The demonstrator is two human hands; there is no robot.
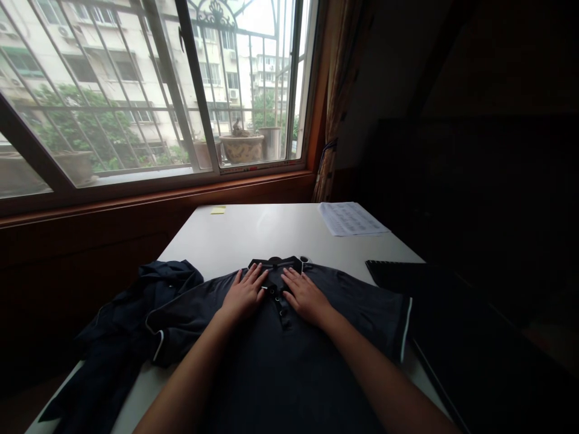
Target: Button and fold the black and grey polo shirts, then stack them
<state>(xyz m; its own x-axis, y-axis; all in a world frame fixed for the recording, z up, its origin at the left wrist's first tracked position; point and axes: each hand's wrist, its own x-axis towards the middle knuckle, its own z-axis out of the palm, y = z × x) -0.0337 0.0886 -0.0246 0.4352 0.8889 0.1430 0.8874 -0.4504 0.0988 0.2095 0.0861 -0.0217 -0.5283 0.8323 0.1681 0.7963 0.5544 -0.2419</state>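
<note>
A dark navy short-sleeved shirt (348,301) with white piping on its sleeve hems lies spread face up on a white table (253,232). Its buttoned placket (279,300) runs down the middle, and the collar points away from me. My left hand (244,295) lies flat on the chest just left of the placket, fingers stretched out. My right hand (305,296) lies flat just right of it, fingers also extended. Neither hand holds anything.
Another dark garment (122,325) is bunched at the table's left edge. A printed sheet (350,218) lies at the far right, a yellow sticky note (218,210) at the far edge, a dark notebook (393,274) at right. A barred window (149,90) is behind.
</note>
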